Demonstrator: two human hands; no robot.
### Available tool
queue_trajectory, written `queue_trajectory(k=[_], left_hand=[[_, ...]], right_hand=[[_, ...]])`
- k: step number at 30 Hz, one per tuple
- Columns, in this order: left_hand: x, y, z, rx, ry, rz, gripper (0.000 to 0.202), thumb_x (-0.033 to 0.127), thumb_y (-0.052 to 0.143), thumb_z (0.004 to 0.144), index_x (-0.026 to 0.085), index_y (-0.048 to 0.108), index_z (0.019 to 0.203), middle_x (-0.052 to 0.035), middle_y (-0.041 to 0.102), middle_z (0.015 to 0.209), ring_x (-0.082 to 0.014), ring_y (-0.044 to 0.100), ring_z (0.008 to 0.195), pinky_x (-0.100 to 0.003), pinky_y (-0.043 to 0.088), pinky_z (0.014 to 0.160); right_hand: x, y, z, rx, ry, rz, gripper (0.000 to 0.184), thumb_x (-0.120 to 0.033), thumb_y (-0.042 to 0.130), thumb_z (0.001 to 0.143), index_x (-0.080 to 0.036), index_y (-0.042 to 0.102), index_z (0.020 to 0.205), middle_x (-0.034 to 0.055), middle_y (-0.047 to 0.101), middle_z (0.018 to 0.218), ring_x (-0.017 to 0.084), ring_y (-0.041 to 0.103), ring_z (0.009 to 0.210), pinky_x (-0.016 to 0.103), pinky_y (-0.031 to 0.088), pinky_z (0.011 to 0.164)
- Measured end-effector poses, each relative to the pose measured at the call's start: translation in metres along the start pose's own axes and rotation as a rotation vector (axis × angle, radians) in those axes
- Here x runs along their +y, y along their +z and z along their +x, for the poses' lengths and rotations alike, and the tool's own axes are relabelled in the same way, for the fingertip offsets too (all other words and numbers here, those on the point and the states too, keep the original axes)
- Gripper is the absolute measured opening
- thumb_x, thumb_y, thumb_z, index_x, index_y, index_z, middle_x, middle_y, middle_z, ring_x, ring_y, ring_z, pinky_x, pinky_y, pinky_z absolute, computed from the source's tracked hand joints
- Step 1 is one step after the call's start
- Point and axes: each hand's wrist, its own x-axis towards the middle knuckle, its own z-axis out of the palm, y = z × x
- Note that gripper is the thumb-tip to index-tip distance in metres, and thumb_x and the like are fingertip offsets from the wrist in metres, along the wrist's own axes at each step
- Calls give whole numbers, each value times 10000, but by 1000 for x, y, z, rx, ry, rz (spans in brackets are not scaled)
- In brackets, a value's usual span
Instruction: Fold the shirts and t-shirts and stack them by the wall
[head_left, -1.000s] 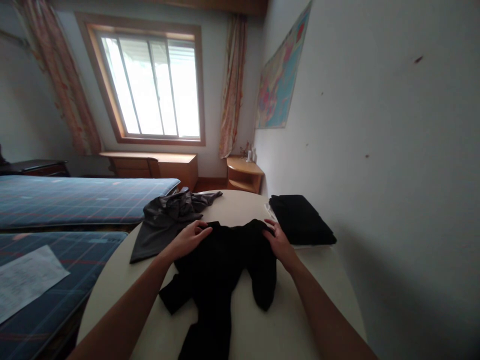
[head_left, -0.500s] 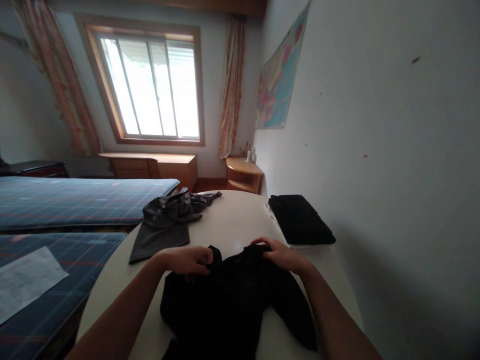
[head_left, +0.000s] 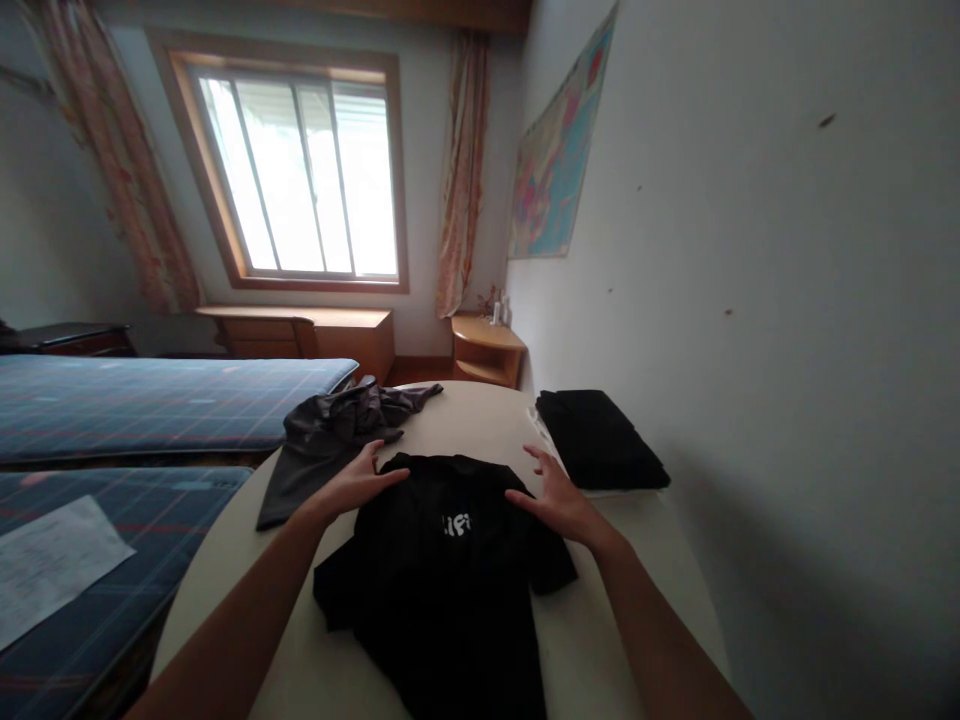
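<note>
A black T-shirt (head_left: 457, 590) with white lettering near its collar lies spread on the pale round table (head_left: 450, 415), its lower end running out of view at the bottom. My left hand (head_left: 360, 483) is at the shirt's left shoulder, thumb and fingers apart. Over the right shoulder is my right hand (head_left: 556, 500), likewise open with its thumb by the cloth. Whether the fingertips touch the fabric I cannot tell. Beyond my left hand a crumpled dark grey garment (head_left: 322, 440) lies at the table's left edge.
Folded black clothing (head_left: 600, 440) is stacked on something white at the table's right, near the wall (head_left: 787, 400). Two plaid mattresses (head_left: 150, 400) stand to the left, the nearer one bearing a sheet of paper (head_left: 64, 560). Behind the table is a wooden corner shelf (head_left: 487, 335).
Both hands have let go of the black cloth and opened. The shirt now lies flatter, with its shoulders spread and white lettering showing.
</note>
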Motion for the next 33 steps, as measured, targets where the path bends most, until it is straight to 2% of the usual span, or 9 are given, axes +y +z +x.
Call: queue_trajectory(k=[5, 10, 12, 15, 17, 19, 21, 28, 33], left_hand=[[-3, -11, -19, -59, 54, 451, 680, 494, 834, 478, 187, 622, 1047, -112, 715, 925, -328, 682, 882, -321, 487, 698], [-11, -8, -13, -201, 115, 351, 286, 303, 738, 538, 208, 570, 749, 42, 573, 576, -158, 549, 463, -227, 350, 418], [-8, -7, -4, -102, 108, 258, 210, 327, 673, 624, 201, 554, 742, 55, 531, 534, -135, 506, 399, -215, 322, 381], [-1, -10, 9, 193, 141, 78, 223, 364, 608, 723, 177, 593, 842, -9, 638, 682, -171, 633, 549, -238, 459, 485], [1, -13, 15, 303, 219, -10, 351, 378, 613, 738, 162, 620, 1015, -96, 696, 999, -228, 695, 870, -280, 540, 690], [0, -13, 18, 335, 281, -15, 538, 413, 639, 728, 159, 584, 1200, -154, 549, 1354, -278, 600, 1158, -321, 530, 854], [-2, -10, 14, 340, 275, 110, 677, 468, 647, 726, 146, 527, 1310, -182, 389, 1493, -301, 551, 1225, -352, 507, 918], [18, -3, -24, 22, -106, 840, 779, 738, 498, 760, 146, 555, 1261, -213, 673, 1141, -431, 628, 1069, -509, 468, 862], [29, -3, -36, -192, -120, 959, 617, 581, 622, 762, 111, 566, 1158, -238, 667, 1145, -391, 644, 1054, -393, 480, 786]], right_hand=[[-10, -14, -15, -215, 155, -309, 769, -609, 757, 655, -170, 516, 1239, 93, 659, 982, 229, 633, 840, 318, 468, 728], [-9, -14, -12, -348, 156, -199, 240, -287, 653, 749, -179, 569, 945, -26, 586, 648, 119, 532, 570, 219, 355, 516], [-7, -13, -6, -259, 200, -28, 166, -255, 569, 771, -185, 550, 921, -52, 530, 582, 100, 481, 474, 205, 329, 451], [-7, -12, 7, 23, 229, 239, 228, -341, 495, 814, -197, 536, 986, -31, 568, 639, 119, 529, 454, 226, 408, 436], [-6, -9, 14, 195, 126, 382, 310, -413, 482, 833, -203, 535, 1054, 40, 654, 856, 163, 651, 634, 281, 528, 574], [-4, -3, 18, 281, -6, 427, 383, -443, 478, 847, -209, 521, 1148, 98, 640, 1136, 212, 679, 945, 339, 555, 803], [-2, 4, 17, 288, -94, 315, 454, -439, 500, 852, -214, 493, 1246, 116, 559, 1317, 240, 585, 1180, 375, 500, 946], [-5, 11, -4, 49, 60, -309, 564, -531, 687, 753, -164, 584, 1169, 120, 647, 1112, 250, 629, 994, 335, 476, 829], [-17, 7, -13, -213, 218, -521, 314, -476, 703, 747, -178, 656, 832, 67, 689, 867, 230, 635, 819, 278, 380, 645]])
